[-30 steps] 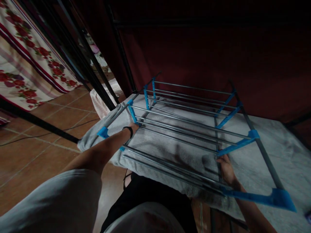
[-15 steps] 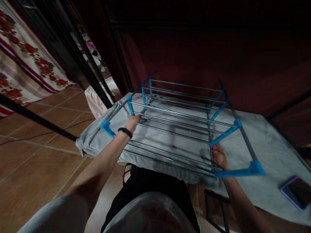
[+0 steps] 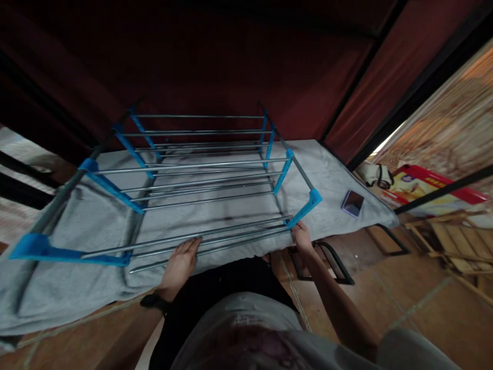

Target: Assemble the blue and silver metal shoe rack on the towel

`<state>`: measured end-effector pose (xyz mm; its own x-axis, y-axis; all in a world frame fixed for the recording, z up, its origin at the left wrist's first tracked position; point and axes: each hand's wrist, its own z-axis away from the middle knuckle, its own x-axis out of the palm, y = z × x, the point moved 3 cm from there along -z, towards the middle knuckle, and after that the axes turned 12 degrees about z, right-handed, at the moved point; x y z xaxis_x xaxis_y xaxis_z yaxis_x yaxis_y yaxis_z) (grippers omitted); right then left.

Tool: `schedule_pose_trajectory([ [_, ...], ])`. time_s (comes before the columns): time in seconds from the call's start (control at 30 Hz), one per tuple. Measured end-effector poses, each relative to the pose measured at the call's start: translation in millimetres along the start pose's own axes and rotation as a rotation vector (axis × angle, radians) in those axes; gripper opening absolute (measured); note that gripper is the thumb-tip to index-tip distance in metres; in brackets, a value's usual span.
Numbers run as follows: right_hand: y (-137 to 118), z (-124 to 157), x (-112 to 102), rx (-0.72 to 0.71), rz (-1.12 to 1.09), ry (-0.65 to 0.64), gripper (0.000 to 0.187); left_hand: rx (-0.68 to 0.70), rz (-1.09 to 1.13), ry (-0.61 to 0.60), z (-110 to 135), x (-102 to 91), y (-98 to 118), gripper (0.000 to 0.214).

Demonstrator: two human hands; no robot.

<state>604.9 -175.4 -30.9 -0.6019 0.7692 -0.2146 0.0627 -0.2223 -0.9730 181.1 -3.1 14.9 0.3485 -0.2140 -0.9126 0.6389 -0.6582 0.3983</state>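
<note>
Left hand (image 3: 179,264) loosely uncurled on rods (image 3: 231,229), right hand (image 3: 302,238) at blue bracket (image 3: 303,211), grip unclear.

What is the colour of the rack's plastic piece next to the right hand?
The plastic piece is blue; it shows best in the head view.

1. The rack (image 3: 208,164) lies on the blanket (image 3: 319,174), its rods running left to right.
2. Behind the rack stands the fabric panel (image 3: 215,61).
3. The left hand (image 3: 180,263) rests at the rack's front rods, left of their midpoint.
4. The right hand (image 3: 301,237) is at the rack's front right corner, touching the bracket (image 3: 304,208).
5. The phone (image 3: 353,203) lies on the blanket, right of the rack and apart from it.
6. Beyond the blanket's right end is the box (image 3: 427,187); nearer the person, wooden slats (image 3: 458,246) stand above the floor (image 3: 385,293).
</note>
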Motion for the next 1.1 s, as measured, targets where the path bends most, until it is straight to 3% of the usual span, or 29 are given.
schedule_pose_trajectory([
  [0.1,-3.7,16.9,-7.1,-0.049,0.094,0.107,0.024,0.014,-0.051,-0.078,-9.9,2.6,-10.2,0.050],
  [0.23,-12.3,57.6,-4.4,-0.166,0.189,0.258,0.019,0.050,-0.081,-0.073,-9.4,-1.8,-0.4,0.052],
  [0.33,-24.6,94.1,21.6,-0.448,0.408,0.051,0.020,0.032,-0.079,-0.049,-3.6,-6.0,15.0,0.050],
  [0.43,-39.4,119.2,63.3,-0.777,0.610,-0.260,0.032,0.010,-0.064,-0.042,1.0,-10.5,27.0,0.047],
  [0.5,-49.7,125.1,92.4,-0.933,0.723,-0.355,0.037,-0.015,-0.066,-0.036,2.3,-13.0,30.7,0.044],
  [0.63,-61.9,119.2,138.4,-1.065,0.976,-0.449,0.041,-0.044,-0.068,-0.021,3.3,-13.7,33.7,0.038],
  [0.73,-60.6,109.8,152.1,-1.088,1.083,-0.503,0.044,-0.016,-0.019,0.020,8.4,-12.5,33.4,0.037],
  [0.87,-50.5,101.8,154.2,-1.082,1.099,-0.525,0.050,-0.080,0.120,0.237,37.0,-16.9,12.6,0.028],
  [1.03,-39.5,99.4,154.6,-1.041,1.038,-0.550,0.052,-0.506,0.386,0.780,97.0,-35.0,-61.5,0.015],
  [1.1,-38.0,98.9,155.2,-1.033,0.979,-0.555,0.053,-0.647,0.456,0.915,109.8,-41.6,-89.9,0.014],
])
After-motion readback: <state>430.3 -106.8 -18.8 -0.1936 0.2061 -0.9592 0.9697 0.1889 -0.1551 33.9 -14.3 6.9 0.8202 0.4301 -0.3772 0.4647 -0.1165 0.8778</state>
